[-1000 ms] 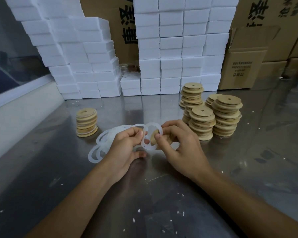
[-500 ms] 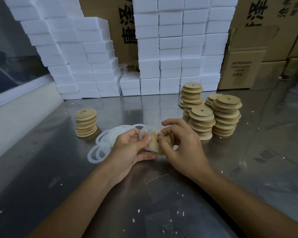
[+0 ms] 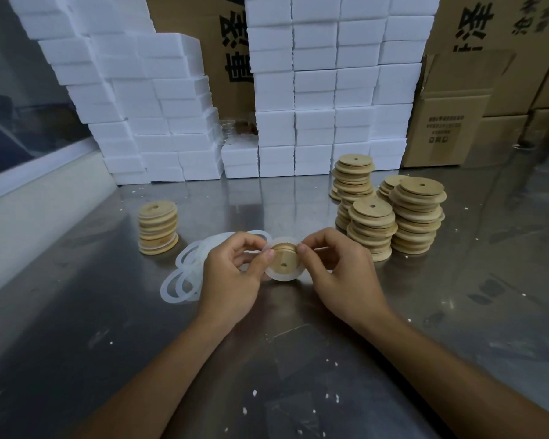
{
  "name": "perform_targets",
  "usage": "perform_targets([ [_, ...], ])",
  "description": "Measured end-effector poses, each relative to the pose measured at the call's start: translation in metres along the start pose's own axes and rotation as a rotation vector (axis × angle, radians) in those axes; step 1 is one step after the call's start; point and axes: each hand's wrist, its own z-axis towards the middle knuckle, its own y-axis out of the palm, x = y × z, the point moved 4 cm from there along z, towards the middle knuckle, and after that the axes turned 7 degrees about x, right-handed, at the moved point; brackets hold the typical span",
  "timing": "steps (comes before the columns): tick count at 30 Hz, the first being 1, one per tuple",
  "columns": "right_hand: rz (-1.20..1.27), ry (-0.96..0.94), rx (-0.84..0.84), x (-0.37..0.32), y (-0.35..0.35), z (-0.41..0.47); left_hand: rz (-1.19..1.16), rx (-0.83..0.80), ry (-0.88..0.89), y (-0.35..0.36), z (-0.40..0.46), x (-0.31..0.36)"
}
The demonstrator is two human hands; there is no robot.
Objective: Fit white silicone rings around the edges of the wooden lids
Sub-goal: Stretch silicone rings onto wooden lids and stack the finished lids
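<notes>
A round wooden lid [image 3: 283, 262] with a small centre hole is held between both hands just above the steel table, its face tilted toward me. A white silicone ring [image 3: 281, 276] sits around its rim. My left hand [image 3: 232, 277] pinches the lid's left edge with thumb and fingers. My right hand [image 3: 343, 274] pinches the right edge the same way. A loose pile of white silicone rings [image 3: 184, 280] lies flat to the left, partly hidden behind my left hand.
Several stacks of bare wooden lids [image 3: 393, 213] stand at the right. A shorter lid stack [image 3: 158, 227] stands at the left. White foam boxes [image 3: 314, 90] and cardboard cartons [image 3: 450, 122] wall the back of the steel table [image 3: 267, 375]. White crumbs dot the surface.
The ring, held stretched open in front of the lid a second ago, now sits around the lid's rim. Both hands have closed in on the lid's edges.
</notes>
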Motion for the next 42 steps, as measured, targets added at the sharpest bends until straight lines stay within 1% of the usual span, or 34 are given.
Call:
perform_targets([
  [3,-0.023,0.001,0.017,0.002,-0.002,0.001,0.029,0.012,0.005,-0.001,0.001,-0.001],
  [10,0.006,0.044,0.024,0.007,-0.001,0.002,-0.019,0.01,-0.071,-0.002,0.003,-0.006],
  [19,0.022,0.112,-0.068,0.007,0.001,0.001,-0.106,-0.019,-0.204,-0.007,0.007,-0.013],
  [24,-0.034,0.138,-0.112,0.008,0.0,0.004,-0.147,-0.061,-0.254,-0.008,0.008,-0.011],
  [32,0.006,0.233,-0.159,0.011,-0.001,0.002,-0.083,-0.062,-0.273,-0.012,0.009,-0.008],
  [38,0.004,0.218,-0.161,0.01,-0.001,0.003,0.052,-0.062,-0.188,-0.016,0.011,-0.007],
  [42,-0.003,0.167,-0.108,0.01,-0.003,0.003,0.143,-0.088,-0.145,-0.013,0.009,-0.008],
])
